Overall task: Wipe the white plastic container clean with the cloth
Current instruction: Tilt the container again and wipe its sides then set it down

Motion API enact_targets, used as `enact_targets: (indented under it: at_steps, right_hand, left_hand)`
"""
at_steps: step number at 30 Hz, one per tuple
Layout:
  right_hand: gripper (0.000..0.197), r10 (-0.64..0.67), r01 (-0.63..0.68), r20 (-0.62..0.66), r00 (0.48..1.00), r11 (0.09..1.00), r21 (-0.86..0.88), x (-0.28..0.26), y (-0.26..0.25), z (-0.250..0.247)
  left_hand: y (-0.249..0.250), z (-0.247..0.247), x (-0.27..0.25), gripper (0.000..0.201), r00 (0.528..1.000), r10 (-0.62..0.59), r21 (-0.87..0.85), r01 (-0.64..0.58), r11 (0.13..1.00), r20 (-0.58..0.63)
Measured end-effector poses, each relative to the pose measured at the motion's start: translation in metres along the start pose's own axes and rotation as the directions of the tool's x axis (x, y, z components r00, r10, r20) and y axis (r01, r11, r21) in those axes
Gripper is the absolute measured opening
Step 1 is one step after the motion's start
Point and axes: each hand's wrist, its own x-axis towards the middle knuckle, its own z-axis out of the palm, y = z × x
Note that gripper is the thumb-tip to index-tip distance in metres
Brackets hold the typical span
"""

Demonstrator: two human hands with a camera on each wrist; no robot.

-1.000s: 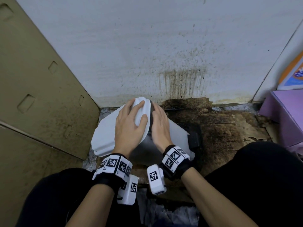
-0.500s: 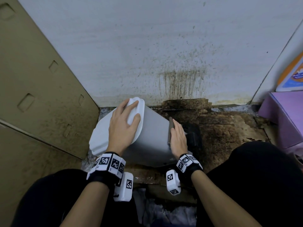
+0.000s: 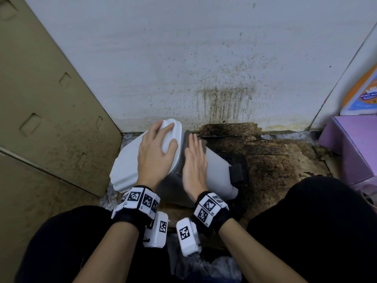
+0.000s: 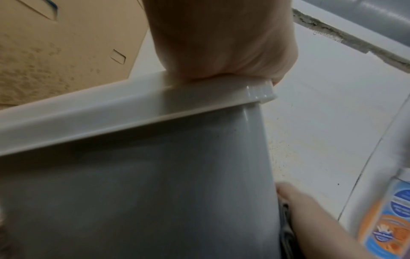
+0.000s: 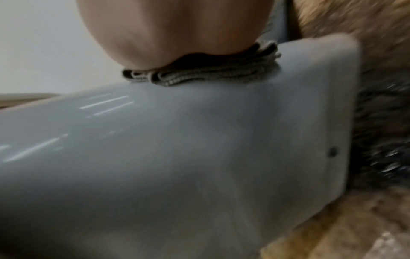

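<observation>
Right hand (image 3: 194, 160) slid up container (image 3: 218, 174), bottle (image 4: 386, 226) label unreadable

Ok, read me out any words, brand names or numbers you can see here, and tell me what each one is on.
Nothing can be read for certain.
Orange and blue label at the far right: print inside blue ovals, too blurred to read in the head and left wrist views.
Left wrist band and right wrist band: black-and-white square code patterns, no letters.
White plastic container: no lettering visible.
Purple box: no print visible.
</observation>
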Motion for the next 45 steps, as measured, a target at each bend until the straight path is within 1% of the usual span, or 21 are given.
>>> enact_targets:
  at_steps: [3,6,8,10,13,15,21,25,27,29,32,34,37,39,41,42,45]
  right_hand:
    - [0.061,-0.111,0.112,-0.039,0.993,0.993,0.027,-0.009,-0.006,0.007]
    - [0.057,-0.186,0.187,-0.11,0.976,0.982,0.0,-0.012,0.011,0.002]
    - [0.053,-0.21,0.207,-0.145,0.967,0.978,-0.037,-0.012,0.027,-0.003]
    - [0.051,-0.18,0.173,-0.182,0.967,0.983,-0.054,-0.012,0.051,-0.008]
    - [0.053,-0.059,0.049,-0.203,0.977,0.997,-0.053,-0.016,0.094,-0.02]
    - [0.054,0.019,-0.034,-0.201,0.979,0.997,-0.074,-0.018,0.111,-0.027]
    - [0.059,0.107,-0.125,-0.222,0.969,0.99,-0.071,-0.015,0.116,-0.026]
    - [0.065,0.182,-0.204,-0.263,0.947,0.977,-0.058,-0.01,0.099,-0.017]
    - [0.065,0.195,-0.209,-0.257,0.946,0.978,-0.026,-0.009,0.083,-0.014]
    - [0.066,0.175,-0.182,-0.229,0.958,0.983,-0.014,-0.007,0.061,-0.01]
    - [0.065,0.058,-0.06,-0.148,0.987,0.998,-0.005,-0.002,0.025,-0.006]
    - [0.064,-0.016,0.016,-0.082,0.997,1.0,-0.006,0.0,0.011,-0.006]
    - [0.063,-0.117,0.116,-0.026,0.993,0.992,-0.048,-0.001,0.012,-0.012]
    - [0.061,-0.178,0.176,-0.012,0.984,0.98,-0.095,-0.001,0.024,-0.018]
    - [0.058,-0.186,0.184,-0.015,0.982,0.977,-0.108,0.002,0.036,-0.021]
    - [0.058,-0.169,0.166,-0.019,0.985,0.98,-0.109,0.003,0.042,-0.022]
    - [0.06,-0.044,0.039,-0.037,0.998,0.992,-0.119,0.005,0.067,-0.027]
  left_hand:
    - [0.0,0.001,0.0,0.044,1.0,0.01,-0.002,-0.01,1.0,-0.002]
    - [-0.001,0.002,0.0,0.043,1.0,0.012,0.002,-0.013,1.0,0.004]
    - [-0.001,0.002,0.0,0.043,1.0,0.019,0.003,-0.019,1.0,0.005]
    - [-0.001,0.001,0.0,0.043,1.0,0.012,-0.006,-0.012,1.0,0.004]
    - [-0.002,-0.002,0.0,0.042,1.0,-0.005,-0.018,0.005,1.0,0.004]
    - [-0.003,-0.003,0.0,0.042,1.0,-0.007,-0.019,0.007,1.0,0.003]
    - [0.005,0.002,-0.002,0.043,1.0,-0.003,0.018,0.003,1.0,-0.011]
    - [0.01,0.006,-0.001,0.043,1.0,0.002,0.051,-0.002,0.999,-0.005]
    - [0.011,0.009,0.0,0.044,1.0,0.009,0.058,-0.009,0.998,-0.006]
    - [0.012,0.01,0.0,0.044,1.0,0.015,0.051,-0.015,0.999,-0.007]
    - [0.012,0.011,0.0,0.046,1.0,0.026,0.041,-0.026,0.999,-0.01]
    - [0.012,0.011,-0.002,0.047,1.0,0.027,0.037,-0.027,0.999,-0.006]
    - [0.012,0.009,-0.003,0.05,1.0,0.018,0.025,-0.018,1.0,0.002]
    - [0.011,0.009,-0.003,0.047,1.0,0.017,0.021,-0.017,1.0,0.007]
    - [0.009,0.008,-0.003,0.044,1.0,0.011,0.019,-0.011,1.0,0.008]
    - [0.008,0.007,-0.003,0.044,1.0,0.007,0.018,-0.007,1.0,0.005]
    - [0.006,0.005,-0.002,0.042,1.0,-0.008,-0.005,0.008,1.0,-0.005]
